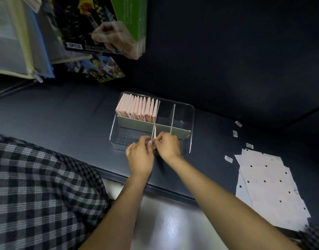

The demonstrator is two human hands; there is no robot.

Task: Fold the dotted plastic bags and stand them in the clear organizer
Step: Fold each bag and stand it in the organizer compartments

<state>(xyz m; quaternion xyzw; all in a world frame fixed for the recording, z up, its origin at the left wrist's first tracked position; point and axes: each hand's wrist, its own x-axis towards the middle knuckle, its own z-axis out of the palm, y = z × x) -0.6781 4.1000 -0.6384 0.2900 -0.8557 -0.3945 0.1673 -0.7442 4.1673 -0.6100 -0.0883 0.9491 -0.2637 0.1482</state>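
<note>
- Your left hand [139, 153] reaches forward, fingers curled, pinching at the fingertips.
- Your right hand [167, 145] meets it, fingers curled, pinching too.
- Both forearms stretch out bare, converging.

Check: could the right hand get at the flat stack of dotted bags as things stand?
Probably yes, once freed. The right hand pinches a folded bag together with the left hand; the stack of dotted bags lies uncovered on its side.
</note>
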